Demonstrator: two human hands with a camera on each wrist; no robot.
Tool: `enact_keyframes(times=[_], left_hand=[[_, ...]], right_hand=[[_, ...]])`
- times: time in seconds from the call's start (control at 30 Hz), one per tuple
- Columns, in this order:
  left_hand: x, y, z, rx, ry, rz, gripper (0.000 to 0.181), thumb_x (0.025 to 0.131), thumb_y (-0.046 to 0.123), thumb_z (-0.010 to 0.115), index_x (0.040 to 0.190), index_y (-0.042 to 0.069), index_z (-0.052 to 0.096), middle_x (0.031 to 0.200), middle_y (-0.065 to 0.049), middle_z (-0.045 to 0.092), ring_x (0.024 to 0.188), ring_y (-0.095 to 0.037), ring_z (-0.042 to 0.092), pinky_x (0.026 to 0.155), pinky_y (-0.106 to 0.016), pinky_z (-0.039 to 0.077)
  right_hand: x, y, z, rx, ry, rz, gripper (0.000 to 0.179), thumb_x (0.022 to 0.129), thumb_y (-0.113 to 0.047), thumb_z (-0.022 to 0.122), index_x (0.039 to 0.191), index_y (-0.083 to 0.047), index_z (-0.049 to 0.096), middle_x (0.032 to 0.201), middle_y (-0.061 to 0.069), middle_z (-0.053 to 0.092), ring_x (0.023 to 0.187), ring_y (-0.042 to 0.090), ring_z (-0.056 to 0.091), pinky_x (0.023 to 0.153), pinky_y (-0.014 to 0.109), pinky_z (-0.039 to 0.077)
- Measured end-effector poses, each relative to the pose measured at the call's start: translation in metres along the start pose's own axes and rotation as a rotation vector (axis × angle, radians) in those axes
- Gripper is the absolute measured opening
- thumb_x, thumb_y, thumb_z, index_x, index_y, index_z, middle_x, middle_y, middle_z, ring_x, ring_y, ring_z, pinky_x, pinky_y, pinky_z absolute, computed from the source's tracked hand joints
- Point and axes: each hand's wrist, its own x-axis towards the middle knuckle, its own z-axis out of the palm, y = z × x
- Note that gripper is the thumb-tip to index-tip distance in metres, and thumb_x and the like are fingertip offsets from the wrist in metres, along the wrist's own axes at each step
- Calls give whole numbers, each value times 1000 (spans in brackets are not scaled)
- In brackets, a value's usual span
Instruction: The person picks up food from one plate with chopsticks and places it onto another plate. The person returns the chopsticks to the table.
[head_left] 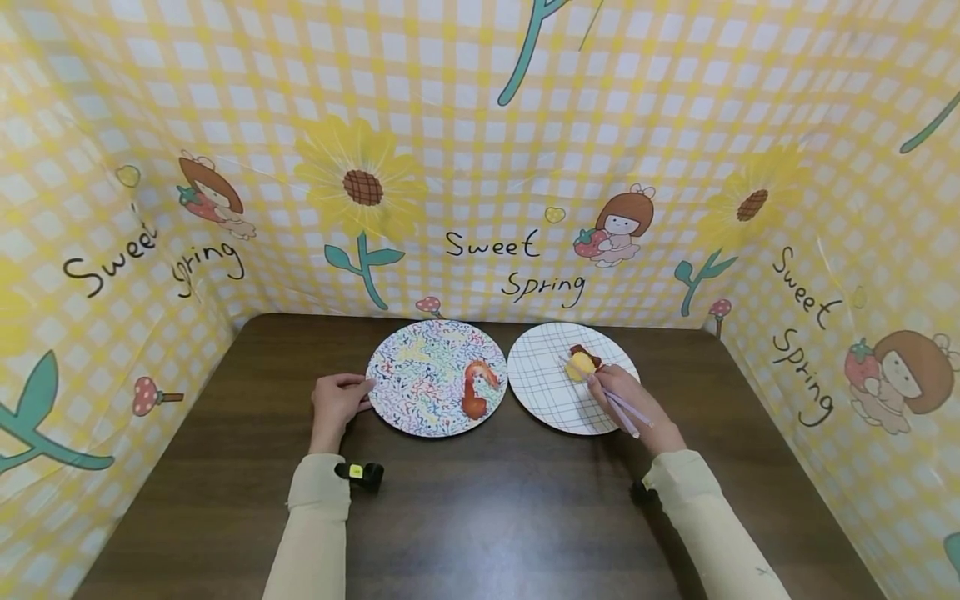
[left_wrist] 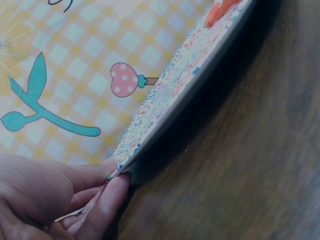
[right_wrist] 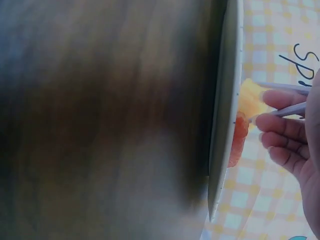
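Observation:
My left hand (head_left: 341, 402) pinches the left rim of a round plate (head_left: 416, 379) covered in multicoloured speckles, thumb on top and a finger underneath in the left wrist view. A cooked shrimp (head_left: 480, 371) and an orange-brown food piece (head_left: 473, 405) lie on that plate's right side. In my right hand (head_left: 633, 400) is a pair of pale purple chopsticks (head_left: 628, 410). Their tips are at a yellow food piece (right_wrist: 251, 98) over the white plate (head_left: 536, 379) with grid lines. Beside the yellow piece sits a reddish-brown food piece (right_wrist: 239, 140).
Both plates stand side by side, rims nearly meeting, towards the back of a dark wooden table (head_left: 480, 517). A yellow checked cloth (head_left: 465, 167) with printed flowers and lettering walls the table at the back and both sides.

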Motion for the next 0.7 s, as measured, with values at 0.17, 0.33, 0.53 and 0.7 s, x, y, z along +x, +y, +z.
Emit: enact_keyframes(times=[0.17, 0.33, 0.53, 0.7], left_hand=[[0, 0, 0, -6, -4, 15, 33, 95, 11, 73, 121, -9, 68, 112, -27, 71, 67, -6, 70, 63, -23, 63], [0, 0, 0, -24, -16, 20, 34, 95, 10, 72, 122, -11, 66, 114, -29, 70, 69, -7, 70, 64, -23, 63], [0, -1, 0, -35, -18, 15, 35, 95, 9, 72, 122, -11, 66, 114, -29, 70, 70, -6, 70, 64, -23, 63], [0, -1, 0, -39, -18, 16, 34, 95, 8, 72, 122, -12, 66, 113, -28, 70, 69, -6, 70, 64, -23, 63]], right_hand=[[2, -4, 0, 19, -17, -31, 17, 92, 2, 65, 75, -2, 67, 78, 12, 62, 76, 26, 59, 67, 41, 54], [3, -3, 2, 30, -37, -59, 14, 91, -1, 66, 78, -2, 69, 79, 9, 62, 75, 23, 57, 65, 37, 53], [9, -1, 5, -35, -89, -76, 23, 93, -5, 64, 70, -3, 67, 71, 7, 60, 67, 23, 54, 63, 38, 50], [13, -4, 4, -32, -50, -122, 24, 89, -2, 66, 66, -5, 64, 66, 3, 55, 61, 19, 50, 57, 33, 46]])
